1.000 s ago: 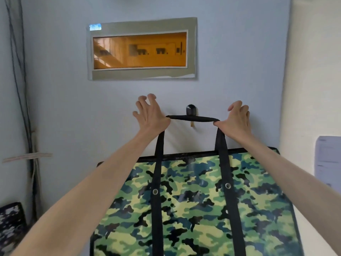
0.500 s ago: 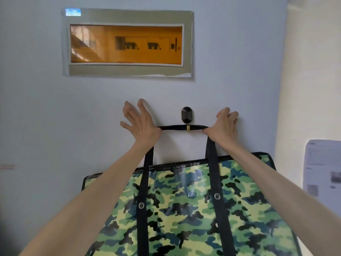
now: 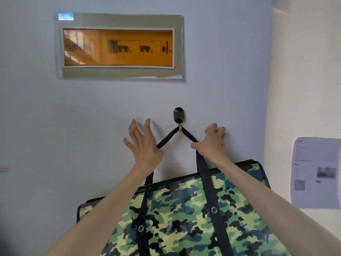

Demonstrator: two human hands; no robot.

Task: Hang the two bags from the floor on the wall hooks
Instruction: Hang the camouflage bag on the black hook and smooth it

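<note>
Strap [image 3: 167, 139] now over hook [image 3: 178, 116], between left hand [image 3: 145, 145] and right hand [image 3: 212, 143]

Glossy camouflage bag [image 3: 184, 218], matt webbing handle [image 3: 202, 169]

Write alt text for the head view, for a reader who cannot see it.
A left hand and a right hand hold the black webbing strap of a green camouflage tote bag, peaked over a black oval hook on a blue wall.
</note>
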